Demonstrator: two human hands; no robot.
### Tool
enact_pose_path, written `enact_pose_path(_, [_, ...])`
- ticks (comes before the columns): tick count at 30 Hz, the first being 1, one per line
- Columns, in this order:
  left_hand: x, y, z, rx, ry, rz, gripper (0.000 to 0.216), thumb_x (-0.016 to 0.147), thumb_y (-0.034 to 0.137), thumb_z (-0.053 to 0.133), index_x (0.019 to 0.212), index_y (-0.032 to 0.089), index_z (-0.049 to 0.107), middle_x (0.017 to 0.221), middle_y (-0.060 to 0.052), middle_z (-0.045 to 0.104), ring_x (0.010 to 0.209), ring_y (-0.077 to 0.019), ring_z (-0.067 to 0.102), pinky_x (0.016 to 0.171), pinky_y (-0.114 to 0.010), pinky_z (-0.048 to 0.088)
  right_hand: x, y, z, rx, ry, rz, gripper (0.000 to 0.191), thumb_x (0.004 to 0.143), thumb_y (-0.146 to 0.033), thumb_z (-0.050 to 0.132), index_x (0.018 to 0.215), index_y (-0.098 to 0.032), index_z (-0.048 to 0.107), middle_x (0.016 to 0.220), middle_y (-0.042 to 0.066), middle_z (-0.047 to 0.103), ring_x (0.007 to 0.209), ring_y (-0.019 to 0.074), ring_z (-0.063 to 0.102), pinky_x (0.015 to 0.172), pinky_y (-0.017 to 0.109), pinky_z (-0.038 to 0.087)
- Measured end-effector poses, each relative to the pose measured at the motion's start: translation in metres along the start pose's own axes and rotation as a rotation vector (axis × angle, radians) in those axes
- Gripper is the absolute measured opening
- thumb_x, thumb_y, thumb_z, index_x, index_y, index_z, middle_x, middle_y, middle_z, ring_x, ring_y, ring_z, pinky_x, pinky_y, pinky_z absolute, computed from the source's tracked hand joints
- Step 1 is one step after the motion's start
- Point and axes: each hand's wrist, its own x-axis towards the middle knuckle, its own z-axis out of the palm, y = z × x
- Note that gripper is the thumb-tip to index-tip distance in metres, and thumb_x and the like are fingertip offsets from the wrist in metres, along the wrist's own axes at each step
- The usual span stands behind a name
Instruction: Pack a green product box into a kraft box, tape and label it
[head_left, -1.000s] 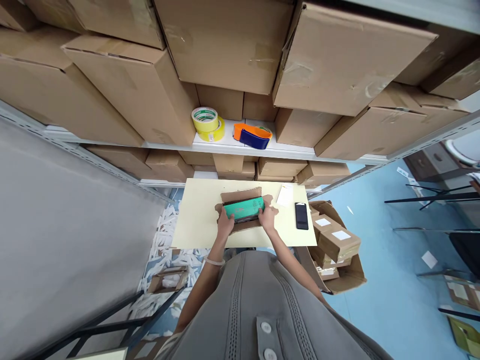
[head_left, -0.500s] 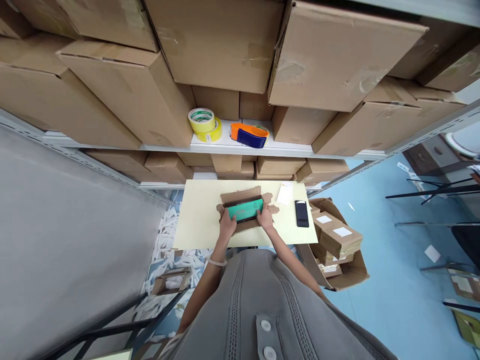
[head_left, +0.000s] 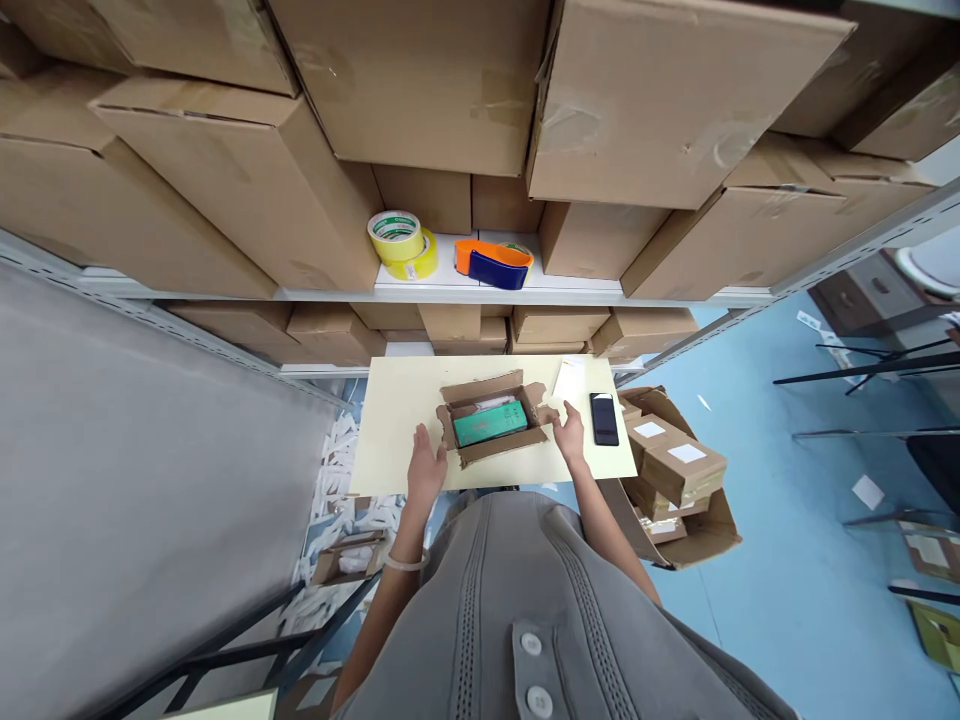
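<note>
A pale tabletop point(head_left: 390, 430) stands before shelving stacked with cardboard boxes. Both hands have let go: the left hand point(head_left: 426, 468), fingers extended, is just beside the open carton point(head_left: 482, 386), and the right hand point(head_left: 568, 435) is loose and empty near its right flap; whether it touches is unclear. Half a second ago both gripped the green box point(head_left: 490, 424), which now lies inside the carton, nearer the person, a whitish item point(head_left: 495, 402) showing behind it. Rightward lie white paper point(head_left: 570, 378) and a phone point(head_left: 604, 419).
</note>
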Motion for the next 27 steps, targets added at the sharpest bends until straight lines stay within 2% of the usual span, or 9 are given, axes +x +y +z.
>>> enact_pose_path(2, [0.003,-0.005,0.002,0.016,-0.073,-0.079,0.073,0.089,0.035,0.047,0.152,0.006,0.025,0.157,-0.019,0.030,0.146,-0.0285,0.027,0.121,-0.043,0.023,0.002,0.008,0.004,0.047,-0.051,0.119,0.058,0.081,-0.035,0.052,0.131,-0.007,0.054,0.123,0.019,0.063,0.119,0.0288,0.057,0.105,0.045,0.042])
enact_pose_path(4, [0.004,-0.005,0.007,0.018,-0.138,-0.118,0.072,0.090,0.035,0.047,0.151,0.005,0.026,0.155,-0.020,0.033,0.144,-0.0294,0.033,0.119,-0.044,0.027,0.002,0.011,0.009,0.079,-0.085,0.173,0.060,0.081,-0.038,0.052,0.132,-0.007,0.053,0.112,0.015,0.069,0.108,0.0264,0.063,0.098,0.043,0.047])
enact_pose_path(6, [0.003,-0.002,0.014,-0.007,-0.173,-0.105,0.069,0.090,0.036,0.047,0.150,0.007,0.029,0.153,-0.019,0.037,0.142,-0.0286,0.036,0.117,-0.043,0.029,0.000,0.009,0.013,0.109,-0.081,0.135,0.060,0.083,-0.040,0.050,0.134,-0.008,0.053,0.109,0.013,0.070,0.105,0.0245,0.064,0.096,0.042,0.049])
enact_pose_path(11, [-0.002,0.004,0.034,-0.081,-0.218,0.015,0.068,0.092,0.048,0.046,0.150,0.016,0.032,0.152,-0.014,0.042,0.144,-0.0251,0.035,0.118,-0.041,0.029,-0.012,-0.004,0.014,0.154,-0.137,-0.056,0.051,0.088,-0.036,0.045,0.133,-0.014,0.055,0.128,0.013,0.065,0.119,0.0230,0.059,0.103,0.039,0.044])
enact_pose_path(15, [0.001,0.000,0.043,0.017,-0.243,0.088,0.069,0.093,0.051,0.041,0.151,0.015,0.029,0.160,-0.014,0.026,0.150,-0.0255,0.013,0.121,-0.044,0.019,-0.022,-0.013,0.011,0.053,-0.223,-0.106,0.056,0.090,-0.037,0.047,0.142,-0.018,0.047,0.136,0.010,0.060,0.126,0.0228,0.056,0.107,0.039,0.041])
enact_pose_path(20, [0.004,-0.003,0.040,0.223,-0.350,0.153,0.076,0.093,0.058,0.034,0.152,0.014,0.023,0.162,-0.016,0.013,0.151,-0.0288,0.003,0.121,-0.051,0.010,-0.028,-0.022,0.008,-0.069,-0.314,-0.245,0.056,0.092,-0.034,0.048,0.147,-0.020,0.043,0.143,0.008,0.054,0.131,0.0226,0.052,0.108,0.039,0.041])
enact_pose_path(23, [0.004,-0.003,0.036,0.287,-0.412,0.198,0.088,0.087,0.066,0.040,0.153,0.011,0.018,0.163,-0.019,0.006,0.150,-0.0302,-0.002,0.121,-0.050,0.008,-0.032,-0.024,0.010,-0.189,-0.414,-0.350,0.046,0.095,-0.033,0.046,0.139,-0.020,0.053,0.144,0.009,0.053,0.135,0.0222,0.048,0.112,0.040,0.036])
enact_pose_path(27, [0.002,-0.005,0.032,0.345,-0.477,0.257,0.109,0.074,0.070,0.058,0.153,0.008,0.017,0.161,-0.024,0.002,0.149,-0.0348,-0.003,0.120,-0.051,0.010,-0.038,-0.025,0.014,-0.390,-0.500,-0.366,0.042,0.096,-0.035,0.048,0.135,-0.021,0.056,0.147,0.011,0.050,0.140,0.0244,0.040,0.118,0.049,0.023])
